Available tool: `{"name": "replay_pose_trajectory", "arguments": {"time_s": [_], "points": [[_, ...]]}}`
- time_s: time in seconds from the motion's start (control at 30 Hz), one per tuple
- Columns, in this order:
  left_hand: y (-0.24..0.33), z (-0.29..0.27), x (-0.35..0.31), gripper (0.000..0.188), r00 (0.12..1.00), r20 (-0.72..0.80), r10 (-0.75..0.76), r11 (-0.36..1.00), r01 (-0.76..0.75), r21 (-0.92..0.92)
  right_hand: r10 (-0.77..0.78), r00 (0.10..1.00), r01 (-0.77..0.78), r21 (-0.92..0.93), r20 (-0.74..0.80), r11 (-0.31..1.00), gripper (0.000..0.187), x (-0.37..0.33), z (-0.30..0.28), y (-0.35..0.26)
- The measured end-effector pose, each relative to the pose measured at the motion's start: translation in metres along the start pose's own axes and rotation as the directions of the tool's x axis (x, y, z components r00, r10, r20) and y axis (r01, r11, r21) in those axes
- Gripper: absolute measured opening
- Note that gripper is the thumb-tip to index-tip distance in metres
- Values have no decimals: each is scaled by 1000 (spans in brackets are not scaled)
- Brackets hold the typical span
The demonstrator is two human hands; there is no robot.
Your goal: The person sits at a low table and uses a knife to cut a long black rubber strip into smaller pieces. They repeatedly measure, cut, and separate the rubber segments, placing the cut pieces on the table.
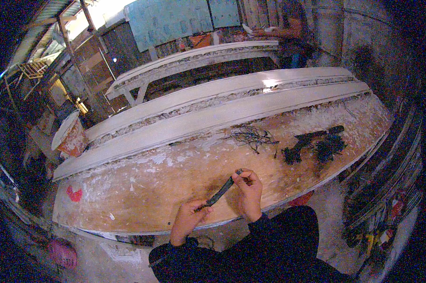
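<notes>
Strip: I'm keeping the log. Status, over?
Left grip, right grip at opposite ends of strip. Strip slanted. Nothing blocking it; black bundles apart, to the right.

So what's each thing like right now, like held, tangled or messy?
Dark strip: held, slanting
Left hand: grip closed on the strip's near end
Right hand: grip pinching its far end
Wooden table: spattered with white
Thin dark strands: loosely tangled
Dark bundles: bunched up
Bucket: smeared with white

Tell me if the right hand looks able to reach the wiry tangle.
Probably yes: nothing visible stands between the right hand and the wiry tangle just beyond, though it may first need to release the strip.
</notes>
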State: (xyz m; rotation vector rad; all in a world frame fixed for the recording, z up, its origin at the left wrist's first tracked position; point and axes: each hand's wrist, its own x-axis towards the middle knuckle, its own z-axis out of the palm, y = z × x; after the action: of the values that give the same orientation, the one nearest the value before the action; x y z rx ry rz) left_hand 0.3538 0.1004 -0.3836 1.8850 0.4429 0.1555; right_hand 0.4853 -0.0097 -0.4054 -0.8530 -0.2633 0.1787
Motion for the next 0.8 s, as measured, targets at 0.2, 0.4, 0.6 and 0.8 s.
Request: {"name": "replay_pose_trajectory", "arguments": {"time_s": [0.2, 0.4, 0.6, 0.8], "points": [[-3, 1, 2, 19, 999, -40, 8, 994, -12, -107, 71, 997, -75, -126, -42, 989, 13, 1, -2, -1], [-6, 2, 0, 22, 992, -98, -85, 983, 67, -174, 10, 999, -11, 30, 45, 999, 14, 0, -2, 4], [-6, -3, 2, 22, 997, -41, -61, 966, 49, -253, 30, 998, -23, -129, 51, 991, 14, 2, -5, 5], [-4, -2, 0, 19, 993, -47, -111, 967, 97, -236, 29, 997, -23, -94, 68, 995, 15, 1, -5, 5]]}}
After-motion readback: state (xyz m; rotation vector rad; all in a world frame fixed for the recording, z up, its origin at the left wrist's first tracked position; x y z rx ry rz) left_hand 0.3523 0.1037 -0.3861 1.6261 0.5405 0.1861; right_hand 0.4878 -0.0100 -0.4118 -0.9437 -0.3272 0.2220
